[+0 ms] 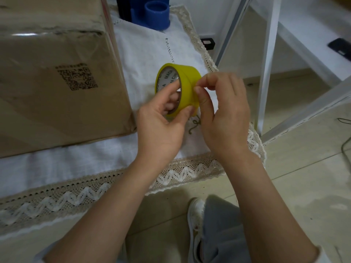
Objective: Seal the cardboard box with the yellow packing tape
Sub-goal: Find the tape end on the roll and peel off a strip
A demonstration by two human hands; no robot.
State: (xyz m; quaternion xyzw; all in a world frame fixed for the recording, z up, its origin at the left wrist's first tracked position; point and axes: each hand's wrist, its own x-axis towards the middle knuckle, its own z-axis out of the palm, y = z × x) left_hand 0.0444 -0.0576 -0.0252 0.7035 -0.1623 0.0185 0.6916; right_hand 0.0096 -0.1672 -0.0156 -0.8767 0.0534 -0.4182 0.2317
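My left hand (161, 118) grips the yellow tape roll (178, 88) through its core, held above the desk (57, 168) just right of the cardboard box (57, 82); my right hand (222, 111) pinches at its outer band. The roll's axis runs roughly level, hole facing left. If the end splits, I'd likely peel a sliver

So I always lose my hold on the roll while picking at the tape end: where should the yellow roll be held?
Through the core, from the open left face, as the left hand does: fingers inside the yellow tape roll, thumb on the outer band. This leaves the rim free for the right hand picking at it.
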